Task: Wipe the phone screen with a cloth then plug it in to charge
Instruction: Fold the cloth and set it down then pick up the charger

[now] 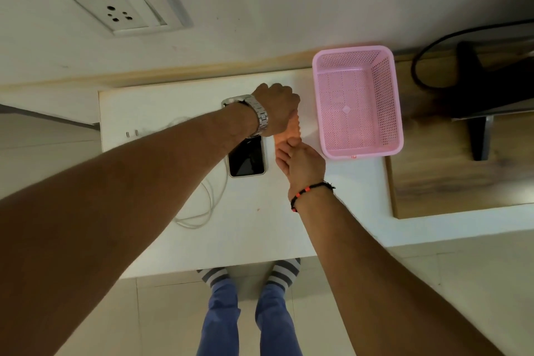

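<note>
The phone (247, 157) lies flat on the white table (179, 113) with its dark screen up; my left wrist covers its far end. A pale orange cloth (289, 131) shows just right of the phone, between my two hands. My left hand (277, 107), with a metal watch on the wrist, reaches across the phone and is closed over the cloth's far part. My right hand (302, 160), with a black and red bracelet, pinches the near part of the cloth. A white charging cable (202, 211) loops on the table left of the phone, and its plug (131, 133) lies near the table's left edge.
A wall socket with a switch (127, 13) is on the wall at the back left. A pink plastic basket (358, 101) stands right of my hands. A dark monitor stand and black cable (479, 87) sit on a wooden surface at the far right.
</note>
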### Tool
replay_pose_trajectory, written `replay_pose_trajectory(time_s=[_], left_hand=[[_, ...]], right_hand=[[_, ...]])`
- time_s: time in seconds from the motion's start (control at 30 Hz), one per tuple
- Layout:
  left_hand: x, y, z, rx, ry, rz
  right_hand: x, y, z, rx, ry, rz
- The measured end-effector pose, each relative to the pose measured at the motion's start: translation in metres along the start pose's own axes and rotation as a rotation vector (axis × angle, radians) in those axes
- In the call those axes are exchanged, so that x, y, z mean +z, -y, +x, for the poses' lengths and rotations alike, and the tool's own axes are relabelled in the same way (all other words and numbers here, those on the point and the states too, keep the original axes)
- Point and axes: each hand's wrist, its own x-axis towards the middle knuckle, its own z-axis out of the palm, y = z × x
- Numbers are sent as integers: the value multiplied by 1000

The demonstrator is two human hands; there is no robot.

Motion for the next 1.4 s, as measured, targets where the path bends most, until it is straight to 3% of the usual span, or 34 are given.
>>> replay_pose_trajectory(time_s=[0.23, 0.3, 0.53, 0.67, 0.8, 0.9, 1.0, 1.13, 1.4], left_hand=[[-2, -13, -3, -62, 28, 136], [-8, -19, -18, -41, -51, 89], [-1, -22, -129, -93, -497, -716], [23, 4, -195, -275, -598, -983], [50, 57, -250, -604, -699, -1231], [69, 101, -277, -849, -786, -1265], [84, 137, -285, -966, -746, -1291], [87, 166, -274, -949, -645, -1297], [84, 183, -252, -950, -541, -1298]], right_hand=[[4, 14, -19, 27, 85, -119], [4, 13, -33, 14, 111, -89], [3, -4, -83, -193, 90, -233], [8, -28, -99, -193, 58, -315], [33, -55, -107, -226, 87, -463], [65, -74, -112, -258, 174, -564], [103, -92, -112, -277, 276, -651], [154, -112, -104, -306, 313, -735], [212, -120, -79, -291, 228, -934]])
